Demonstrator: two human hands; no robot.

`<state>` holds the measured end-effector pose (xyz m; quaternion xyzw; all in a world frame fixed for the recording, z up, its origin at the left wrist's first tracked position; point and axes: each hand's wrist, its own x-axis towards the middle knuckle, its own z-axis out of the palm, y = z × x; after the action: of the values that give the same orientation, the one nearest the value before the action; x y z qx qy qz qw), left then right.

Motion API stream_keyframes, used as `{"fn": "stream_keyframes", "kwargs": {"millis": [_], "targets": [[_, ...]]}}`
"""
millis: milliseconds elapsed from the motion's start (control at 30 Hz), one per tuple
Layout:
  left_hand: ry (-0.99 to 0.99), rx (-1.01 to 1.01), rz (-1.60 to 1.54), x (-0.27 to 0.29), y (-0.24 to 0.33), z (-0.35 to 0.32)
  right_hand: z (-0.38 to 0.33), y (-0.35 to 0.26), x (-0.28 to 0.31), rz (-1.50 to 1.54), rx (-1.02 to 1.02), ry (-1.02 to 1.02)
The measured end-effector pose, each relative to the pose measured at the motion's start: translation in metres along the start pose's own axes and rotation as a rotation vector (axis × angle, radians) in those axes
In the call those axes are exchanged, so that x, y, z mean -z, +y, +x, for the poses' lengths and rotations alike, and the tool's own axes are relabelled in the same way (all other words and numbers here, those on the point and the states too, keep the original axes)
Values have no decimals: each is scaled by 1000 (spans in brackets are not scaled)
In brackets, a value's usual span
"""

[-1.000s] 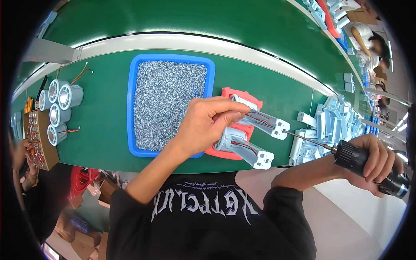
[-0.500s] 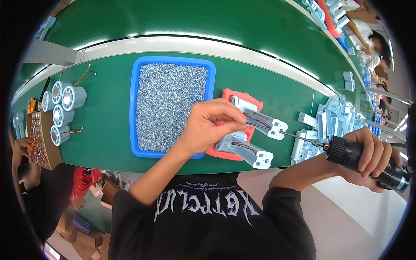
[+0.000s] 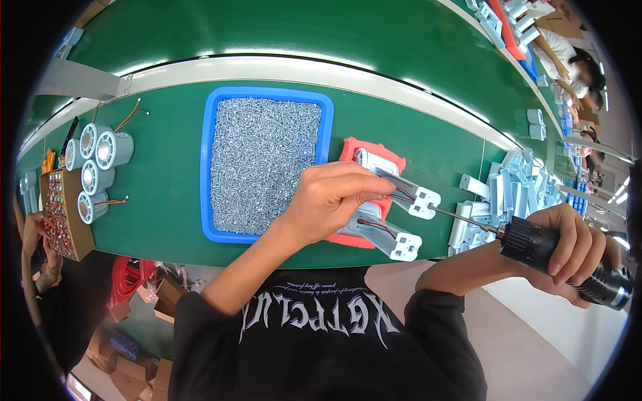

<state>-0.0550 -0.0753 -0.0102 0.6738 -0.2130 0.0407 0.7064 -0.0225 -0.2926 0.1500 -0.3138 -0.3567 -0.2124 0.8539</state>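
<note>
Head view: left hand [image 3: 334, 197] is closed in a pinch over the upper of two grey brackets [image 3: 408, 194] sitting on a red holder [image 3: 348, 150]. Fingertips press down near where the red and black wires leave the bracket. Can't tell if a screw is pinched between them; too small.

Right hand [image 3: 572, 250] is wrapped tight around a black electric screwdriver [image 3: 535, 244], well out to the right of the left hand. The bit [image 3: 461, 219] points left, with its tip just beside the upper bracket's white end, between the two brackets. Contact unclear.

Step, my read: seating or steadying the part for fastening, driver lined up but not clearly engaged. Next move calls for the bit tip to land square on the fastening point while the left hand keeps the bracket flat and its fingers out of the bit's line.

Room: blue tray of screws [image 3: 207, 167] sits just left of the left hand, wall touching or nearly touching the holder. Lower bracket [image 3: 391, 239] lies directly below the left hand, overhanging the green table [image 3: 160, 214] edge toward the body. Pile of grey parts [image 3: 515, 187] crowds the space above the right hand. Grey motors [image 3: 100, 164] lie far left, well apart.
</note>
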Motion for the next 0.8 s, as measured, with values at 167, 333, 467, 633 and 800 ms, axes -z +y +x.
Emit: {"fn": "stream_keyframes", "kwargs": {"millis": [167, 333, 467, 633, 800], "targets": [[-12, -210, 44, -1, 11, 11, -3, 6, -2, -8, -35, -50], [119, 13, -114, 9, 13, 5, 1, -6, -2, -8, 25, -47], [160, 154, -283, 5, 5, -9, 1, -7, 0, 9, 114, 10], [220, 275, -599, -16, 4, -15, 0, -8, 0, 6, 63, 49], [259, 270, -553, -22, 7, -13, -1, -8, -1, 13, 70, 45]]}}
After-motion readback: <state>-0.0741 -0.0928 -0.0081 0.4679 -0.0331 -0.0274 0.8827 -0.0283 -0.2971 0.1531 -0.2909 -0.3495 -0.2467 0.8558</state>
